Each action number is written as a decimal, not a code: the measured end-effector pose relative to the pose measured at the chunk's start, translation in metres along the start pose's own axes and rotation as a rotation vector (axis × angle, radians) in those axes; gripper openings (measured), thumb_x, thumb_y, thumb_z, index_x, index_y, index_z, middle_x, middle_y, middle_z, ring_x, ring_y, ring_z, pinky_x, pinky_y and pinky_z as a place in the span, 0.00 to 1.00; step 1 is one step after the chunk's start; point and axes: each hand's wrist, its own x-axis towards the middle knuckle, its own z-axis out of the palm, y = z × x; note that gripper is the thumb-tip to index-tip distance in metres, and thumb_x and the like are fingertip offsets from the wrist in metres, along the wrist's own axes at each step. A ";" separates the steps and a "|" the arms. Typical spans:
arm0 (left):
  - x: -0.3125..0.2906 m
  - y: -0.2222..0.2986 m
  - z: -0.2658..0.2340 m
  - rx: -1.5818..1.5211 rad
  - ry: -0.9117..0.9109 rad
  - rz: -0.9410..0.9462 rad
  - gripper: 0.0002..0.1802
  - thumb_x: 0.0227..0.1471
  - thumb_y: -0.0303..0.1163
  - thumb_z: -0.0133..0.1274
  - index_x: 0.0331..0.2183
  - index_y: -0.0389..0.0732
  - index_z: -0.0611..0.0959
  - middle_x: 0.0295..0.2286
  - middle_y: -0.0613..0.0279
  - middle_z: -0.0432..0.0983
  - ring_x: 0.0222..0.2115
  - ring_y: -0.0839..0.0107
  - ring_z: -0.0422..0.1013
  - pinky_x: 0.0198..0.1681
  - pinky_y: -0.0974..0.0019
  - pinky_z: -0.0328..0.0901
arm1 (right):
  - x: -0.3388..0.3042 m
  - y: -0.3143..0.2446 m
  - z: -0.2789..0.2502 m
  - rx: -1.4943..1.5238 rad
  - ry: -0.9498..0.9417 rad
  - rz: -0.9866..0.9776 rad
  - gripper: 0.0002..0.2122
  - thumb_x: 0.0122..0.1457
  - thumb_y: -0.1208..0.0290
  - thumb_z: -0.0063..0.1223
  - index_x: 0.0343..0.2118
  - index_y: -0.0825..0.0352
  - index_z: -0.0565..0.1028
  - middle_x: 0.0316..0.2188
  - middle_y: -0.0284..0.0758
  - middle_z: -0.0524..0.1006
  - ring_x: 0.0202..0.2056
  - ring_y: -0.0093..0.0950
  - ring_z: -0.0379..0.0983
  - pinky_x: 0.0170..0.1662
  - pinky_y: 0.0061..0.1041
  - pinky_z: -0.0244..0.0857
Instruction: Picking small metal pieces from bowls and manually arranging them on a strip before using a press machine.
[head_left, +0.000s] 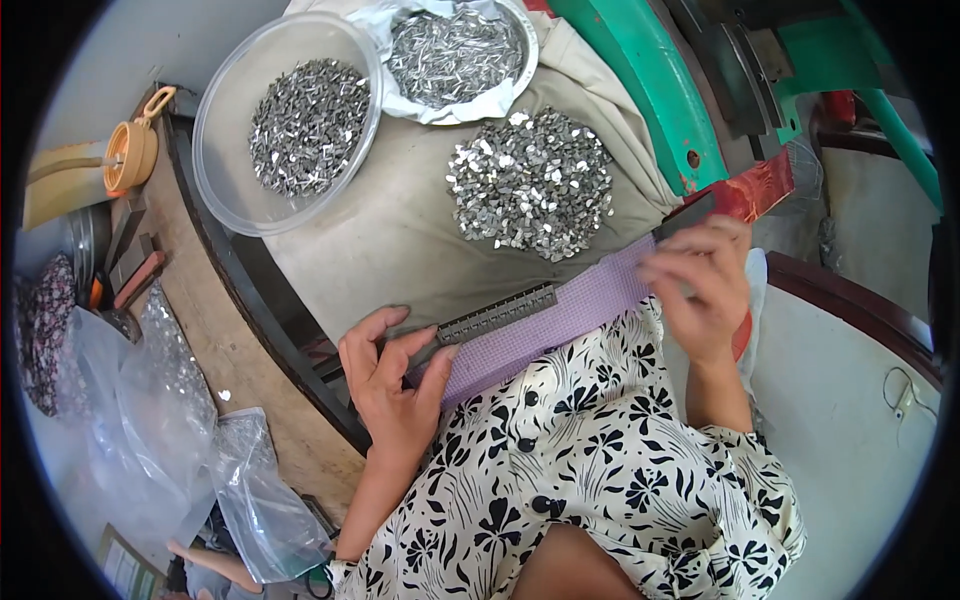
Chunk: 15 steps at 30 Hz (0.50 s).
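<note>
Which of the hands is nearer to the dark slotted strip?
Left: the left hand is at the left end of the slotted strip; the right hand is beyond its right end.

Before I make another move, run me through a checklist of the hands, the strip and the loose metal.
1. Left hand at the left end of the dark slotted strip: ok, thumb and a fingertip are there.
2. Slotted strip lying lengthwise along the purple band: ok.
3. Right hand gripping the band's right end: cannot tell, its fingers are blurred.
4. All loose metal in containers: not ok, a pile of small pieces lies open on the beige cloth.
5. Clear tub and white bowl keeping their metal contents apart: ok, each holds its own heap.
</note>
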 end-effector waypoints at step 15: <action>0.007 0.011 0.006 0.057 0.005 0.024 0.16 0.36 0.22 0.69 0.33 0.37 0.84 0.41 0.56 0.75 0.40 0.59 0.68 0.43 0.60 0.64 | -0.025 0.078 -0.030 0.013 -0.162 0.319 0.15 0.42 0.77 0.68 0.37 0.67 0.82 0.34 0.35 0.75 0.40 0.33 0.69 0.44 0.28 0.63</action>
